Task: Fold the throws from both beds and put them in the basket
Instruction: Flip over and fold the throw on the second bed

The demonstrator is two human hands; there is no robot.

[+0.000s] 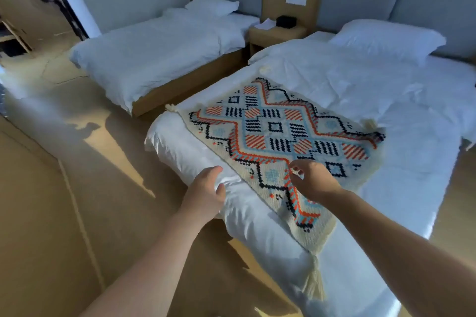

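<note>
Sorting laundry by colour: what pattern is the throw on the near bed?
The throw is cream with orange, black, blue diamonds; head view.

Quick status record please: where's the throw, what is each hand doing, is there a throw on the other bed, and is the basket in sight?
throw: spread flat on near bed, unfolded
left hand: rests on white duvet at the bed's foot edge, beside the throw
right hand: over throw's near part, fingers curled; grip unclear
far bed: no throw visible
basket: not in view
</note>
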